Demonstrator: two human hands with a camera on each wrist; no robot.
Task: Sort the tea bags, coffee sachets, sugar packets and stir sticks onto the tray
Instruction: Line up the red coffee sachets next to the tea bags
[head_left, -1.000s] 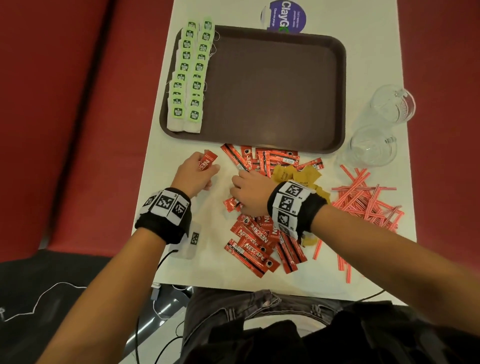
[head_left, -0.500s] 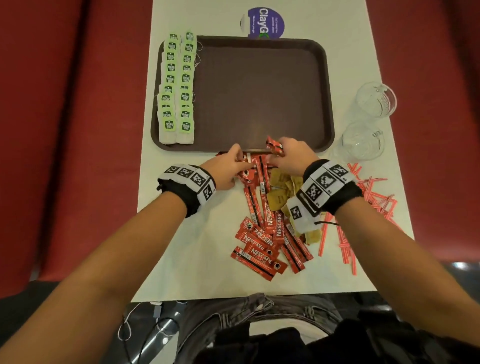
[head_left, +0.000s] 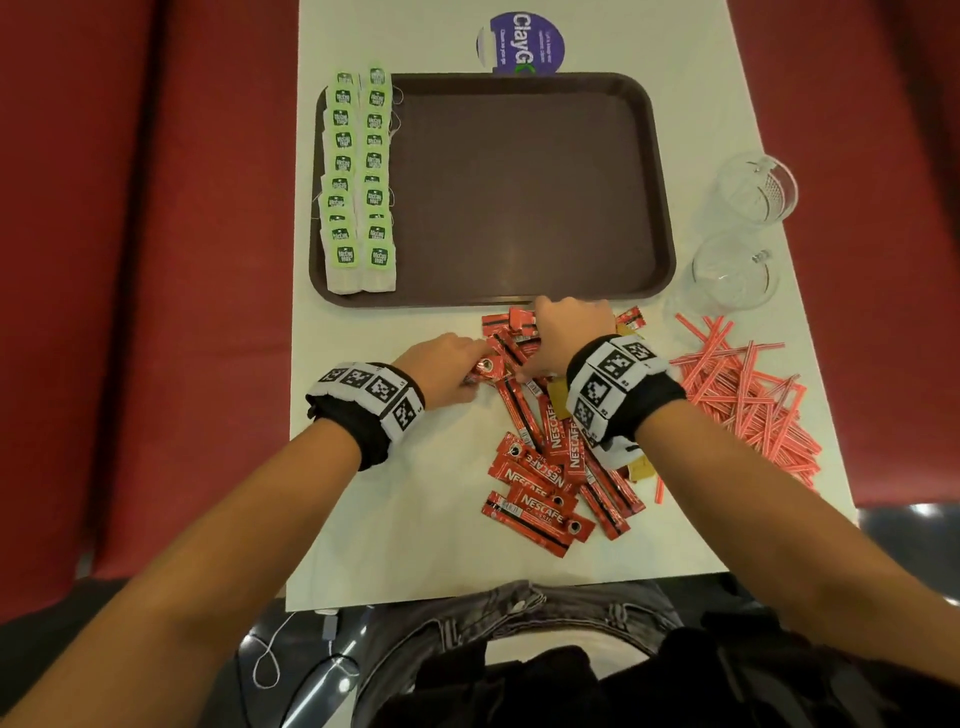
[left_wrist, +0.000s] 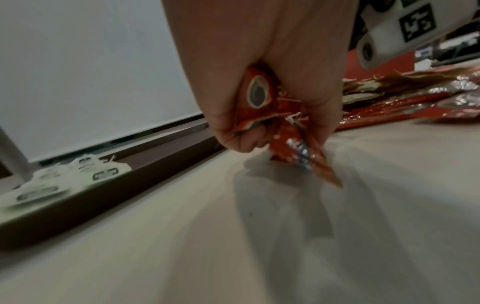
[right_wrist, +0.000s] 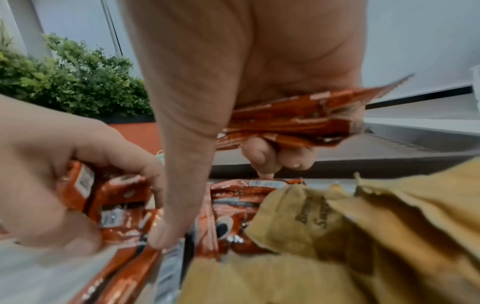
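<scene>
White tabletop flanked by red upholstered seating; green foliage visible beyond in the right wrist view. Brown tray sits at the far end, its floor mostly bare; two columns of green-labelled tea bags line its left side, overlapping like shingles. Left hand low over the table just near the tray's front edge, fingers curled tight round a small bundle of red coffee sachets, crumpled ends poking out below the fist; one shows a dark cup emblem ringed in white. Right hand just beside it, over the far end of the sachet pile, close to the tray rim; fingers folded onto several red sachets pressed against the palm, thumb reaching down to touch the pile. Both wrists wear black bands with white marker blocks. Loose Nescafé sachets lie scattered in a heap between the arms, some crossing one another, foil seams glinting. Brown sugar packets lie partly under the right wrist, crinkled, printed in dark lettering too blurred to read fully. Red-and-white striped stir sticks spread in a loose tangle at right. Two clear glass mugs stand right of the tray. Purple round sticker beyond the tray's far edge.
</scene>
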